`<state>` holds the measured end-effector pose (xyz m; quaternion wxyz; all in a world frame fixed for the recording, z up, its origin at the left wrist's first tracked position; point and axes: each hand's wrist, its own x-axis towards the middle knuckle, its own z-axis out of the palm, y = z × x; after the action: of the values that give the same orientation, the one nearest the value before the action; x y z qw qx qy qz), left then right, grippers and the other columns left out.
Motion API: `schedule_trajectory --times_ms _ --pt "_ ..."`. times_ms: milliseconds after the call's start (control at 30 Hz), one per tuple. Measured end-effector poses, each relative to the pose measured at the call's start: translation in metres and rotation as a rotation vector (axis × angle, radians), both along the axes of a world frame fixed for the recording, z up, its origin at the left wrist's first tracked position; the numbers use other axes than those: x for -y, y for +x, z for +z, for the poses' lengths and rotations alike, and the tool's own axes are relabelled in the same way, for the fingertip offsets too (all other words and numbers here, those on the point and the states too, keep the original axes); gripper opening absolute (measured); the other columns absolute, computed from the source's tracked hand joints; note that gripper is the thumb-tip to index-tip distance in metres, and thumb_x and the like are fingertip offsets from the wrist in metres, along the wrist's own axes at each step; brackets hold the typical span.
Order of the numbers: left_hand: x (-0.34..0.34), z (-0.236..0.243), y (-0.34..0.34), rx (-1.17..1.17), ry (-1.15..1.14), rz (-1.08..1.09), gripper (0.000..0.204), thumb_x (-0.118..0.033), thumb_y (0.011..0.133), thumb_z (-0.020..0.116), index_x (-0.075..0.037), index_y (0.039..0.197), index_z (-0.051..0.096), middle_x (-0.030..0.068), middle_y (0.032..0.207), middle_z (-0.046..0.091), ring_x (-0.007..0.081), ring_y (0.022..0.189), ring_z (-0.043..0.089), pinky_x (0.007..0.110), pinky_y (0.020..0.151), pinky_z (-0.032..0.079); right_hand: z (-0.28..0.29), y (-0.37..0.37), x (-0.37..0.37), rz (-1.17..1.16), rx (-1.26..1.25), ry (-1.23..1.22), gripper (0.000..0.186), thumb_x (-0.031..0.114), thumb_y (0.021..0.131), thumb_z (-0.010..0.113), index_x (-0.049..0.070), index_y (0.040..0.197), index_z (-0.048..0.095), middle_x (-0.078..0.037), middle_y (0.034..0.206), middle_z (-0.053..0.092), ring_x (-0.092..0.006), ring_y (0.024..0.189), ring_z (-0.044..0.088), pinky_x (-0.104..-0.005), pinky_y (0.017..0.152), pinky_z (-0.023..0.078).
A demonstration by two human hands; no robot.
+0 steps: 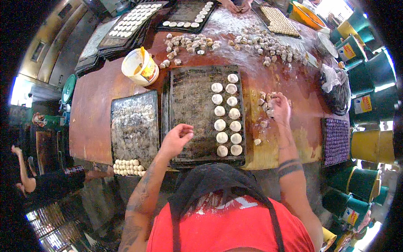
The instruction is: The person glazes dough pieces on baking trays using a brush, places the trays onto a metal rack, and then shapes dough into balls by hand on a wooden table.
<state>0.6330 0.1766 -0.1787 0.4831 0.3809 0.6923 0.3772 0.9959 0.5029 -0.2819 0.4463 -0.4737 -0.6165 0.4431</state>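
Note:
A dark baking tray [191,101] lies in front of me, with two columns of flattened round dough pieces [222,137] along its right side. Over the tray's near left part hovers my left hand [174,142], its fingers loosely curled, with a gap between thumb and fingertips and nothing seen in them. To the right of the tray, my right hand [282,108] is down at a small cluster of floured dough balls [262,102]. Its fingers are curled around one of the balls, partly hidden by the hand. A lone dough ball [257,142] lies nearer to me.
Left of the tray stand a white bucket [135,67] and a second floured tray [134,122] with small dough balls [128,168]. Many floured dough balls [268,45] lie farther back. Another person's hands [237,6] work at the far edge. A purple tray [336,140] sits at right.

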Motion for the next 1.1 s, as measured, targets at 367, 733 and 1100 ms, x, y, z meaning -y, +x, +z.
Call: schedule_trajectory --times_ms 367,733,1100 --pt "0.023 -0.017 0.025 -0.016 -0.048 0.131 0.025 -0.013 0.098 0.066 -0.002 0.12 0.065 0.006 0.105 0.071 0.016 0.097 0.066 0.031 0.088 0.053 0.009 0.029 0.166 0.298 0.747 -0.13 0.031 0.025 0.09 0.074 0.0 0.107 0.066 -0.009 0.09 0.07 -0.0216 0.085 0.068 -0.0371 0.076 0.054" --pt "-0.043 0.039 0.077 0.221 0.233 0.208 0.032 -0.007 0.092 0.077 0.002 0.121 0.069 0.0055 0.102 0.075 0.0131 0.091 0.068 0.027 0.085 0.054 0.144 -0.112 0.179 0.533 0.257 -0.192 0.034 0.02 0.094 0.072 0.002 0.121 0.063 -0.01 0.105 0.071 -0.0163 0.097 0.067 -0.0319 0.084 0.052" --pt "-0.03 0.046 0.063 0.72 0.133 0.32 0.03 -0.008 0.097 0.07 0.002 0.124 0.063 0.006 0.104 0.071 0.0133 0.088 0.067 0.029 0.083 0.057 0.18 -0.148 0.206 0.505 0.245 0.424 0.015 0.01 0.087 0.075 0.007 0.103 0.075 -0.014 0.096 0.074 -0.0352 0.096 0.069 -0.0437 0.086 0.055"
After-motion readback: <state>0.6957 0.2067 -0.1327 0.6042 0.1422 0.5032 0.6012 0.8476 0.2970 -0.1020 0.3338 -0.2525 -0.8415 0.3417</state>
